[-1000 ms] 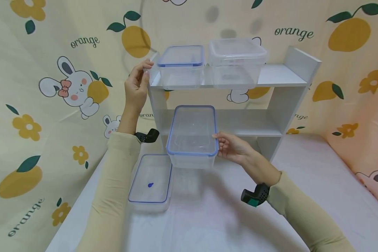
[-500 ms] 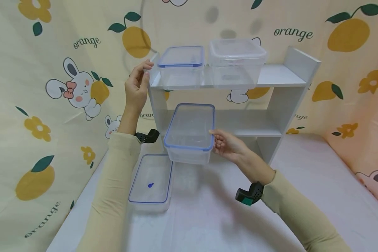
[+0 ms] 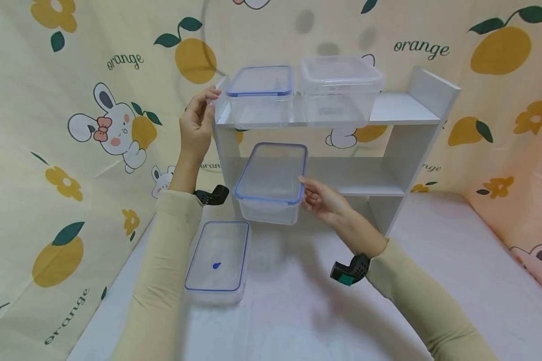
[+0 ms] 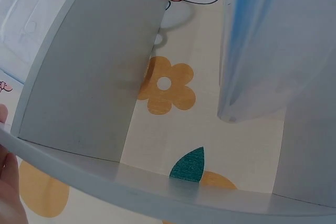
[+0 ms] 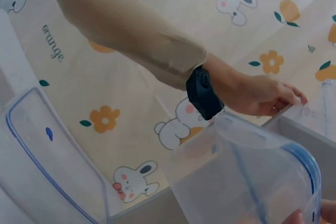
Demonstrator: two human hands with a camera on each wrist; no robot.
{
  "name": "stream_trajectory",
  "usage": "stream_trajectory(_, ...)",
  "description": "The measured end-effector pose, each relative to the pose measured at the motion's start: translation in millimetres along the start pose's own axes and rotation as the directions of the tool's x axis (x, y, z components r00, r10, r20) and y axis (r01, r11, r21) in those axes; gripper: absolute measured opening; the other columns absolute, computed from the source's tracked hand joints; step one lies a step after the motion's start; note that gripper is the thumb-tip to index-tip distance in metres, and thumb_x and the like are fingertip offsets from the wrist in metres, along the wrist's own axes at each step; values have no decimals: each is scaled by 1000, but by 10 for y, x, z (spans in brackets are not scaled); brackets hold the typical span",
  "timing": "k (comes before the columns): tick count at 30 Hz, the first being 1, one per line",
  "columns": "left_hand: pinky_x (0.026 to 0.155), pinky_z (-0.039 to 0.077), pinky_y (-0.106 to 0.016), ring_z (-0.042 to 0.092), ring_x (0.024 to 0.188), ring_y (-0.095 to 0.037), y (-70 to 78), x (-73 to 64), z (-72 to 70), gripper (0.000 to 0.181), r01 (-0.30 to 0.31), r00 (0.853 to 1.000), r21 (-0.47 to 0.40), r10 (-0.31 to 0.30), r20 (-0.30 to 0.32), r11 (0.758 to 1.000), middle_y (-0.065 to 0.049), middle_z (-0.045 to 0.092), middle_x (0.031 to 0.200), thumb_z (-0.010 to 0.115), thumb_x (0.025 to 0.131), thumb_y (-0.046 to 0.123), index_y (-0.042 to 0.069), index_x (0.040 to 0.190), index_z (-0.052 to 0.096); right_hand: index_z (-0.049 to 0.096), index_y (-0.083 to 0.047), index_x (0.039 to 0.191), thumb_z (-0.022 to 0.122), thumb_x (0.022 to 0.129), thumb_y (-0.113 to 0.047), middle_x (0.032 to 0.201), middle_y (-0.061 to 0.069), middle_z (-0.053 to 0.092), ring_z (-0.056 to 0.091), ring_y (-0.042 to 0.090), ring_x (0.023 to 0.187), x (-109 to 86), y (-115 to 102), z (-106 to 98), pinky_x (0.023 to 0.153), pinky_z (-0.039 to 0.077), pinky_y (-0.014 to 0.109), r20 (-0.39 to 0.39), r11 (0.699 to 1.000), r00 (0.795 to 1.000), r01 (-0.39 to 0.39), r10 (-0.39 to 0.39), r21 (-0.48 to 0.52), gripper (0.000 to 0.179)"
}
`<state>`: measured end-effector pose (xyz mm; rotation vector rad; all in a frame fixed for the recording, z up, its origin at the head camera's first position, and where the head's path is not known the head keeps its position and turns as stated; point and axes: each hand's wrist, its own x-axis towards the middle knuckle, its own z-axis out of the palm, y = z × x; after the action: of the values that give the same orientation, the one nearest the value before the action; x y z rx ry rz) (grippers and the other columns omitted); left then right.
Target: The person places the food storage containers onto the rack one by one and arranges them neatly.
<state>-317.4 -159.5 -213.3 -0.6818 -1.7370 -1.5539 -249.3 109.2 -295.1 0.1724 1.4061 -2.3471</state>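
Note:
My right hand (image 3: 326, 203) grips the right edge of a clear plastic food container (image 3: 271, 175) with a blue-rimmed lid, thumb on top and fingers curled below. The container is raised in front of the middle level of a white shelf unit (image 3: 388, 165), its near end tilted down. In the right wrist view the container (image 5: 210, 182) fills the lower right, and only the fingertips (image 5: 328, 211) show. My left hand (image 3: 196, 123) holds the upper left side panel of the shelf unit, thumb and fingers on either side of its edge.
A second blue-rimmed container (image 3: 218, 260) with a small blue mark stands on the white tabletop (image 3: 289, 311) at front left. On the top shelf stand another blue-rimmed container (image 3: 260, 103) and a larger clear one (image 3: 341, 90). A printed fabric backdrop (image 3: 131, 200) surrounds the table.
My right hand has lifted the container and moved it slightly left and away, toward the middle shelf. My left hand has stayed at the side panel.

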Motion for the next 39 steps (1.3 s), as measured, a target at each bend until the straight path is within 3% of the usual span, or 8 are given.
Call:
stream_trajectory(4, 119, 37, -27, 46, 139, -21, -110, 24, -18, 24, -12, 1000, 14, 12, 5, 1000, -24, 56, 133, 43, 99, 1, -14, 114, 53, 55, -11, 94, 59, 95, -17, 76, -4, 60, 56, 4, 69, 19, -13, 14, 65, 52, 12, -29, 1000, 1000, 6, -6, 18, 7)
stream_trajectory(10, 119, 37, -27, 47, 138, -22, -140, 22, -29, 25, -51, 999, 9, 51, 7, 999, -22, 58, 132, 44, 99, 3, -14, 114, 54, 58, -11, 89, 59, 94, -15, 73, -4, 62, 56, 5, 67, 70, -26, 16, 64, 51, 13, -52, 999, 998, 32, -31, 21, 7)
stream_trajectory(17, 119, 37, -26, 47, 138, -21, -158, 11, -42, 25, -45, 999, 12, 45, 5, 999, -22, 58, 132, 43, 99, 3, -13, 114, 54, 56, -10, 97, 61, 93, -16, 79, -2, 61, 57, 6, 73, 126, -29, 59, 68, 53, 14, -79, 998, 997, 28, -24, 48, 9)
stream_trajectory(31, 118, 38, -27, 48, 137, -19, -155, 28, -30, 24, -52, 999, 26, 52, 10, 998, -19, 58, 133, 43, 99, 5, -10, 114, 55, 60, -11, 93, 60, 94, -17, 82, -1, 63, 59, 8, 75, 31, 9, -7, 71, 56, 15, -39, 997, 998, 55, -53, 58, 6)
stream_trajectory(36, 118, 37, -27, 48, 137, -20, -160, 30, -32, 25, -56, 998, 12, 56, 9, 998, -21, 58, 132, 43, 99, 4, -12, 114, 54, 53, -9, 102, 60, 94, -21, 79, -4, 61, 59, 6, 71, -61, 88, -27, 70, 57, 13, -45, 991, 992, 117, -120, -62, 16)
stream_trajectory(39, 118, 37, -28, 48, 138, -21, -165, 25, -30, 25, -57, 998, 5, 57, 9, 998, -22, 58, 132, 43, 99, 3, -13, 114, 54, 50, -8, 105, 58, 96, -22, 79, -7, 61, 61, 5, 72, -122, 187, -48, 73, 57, 14, -45, 963, 978, 193, -205, -188, 19)
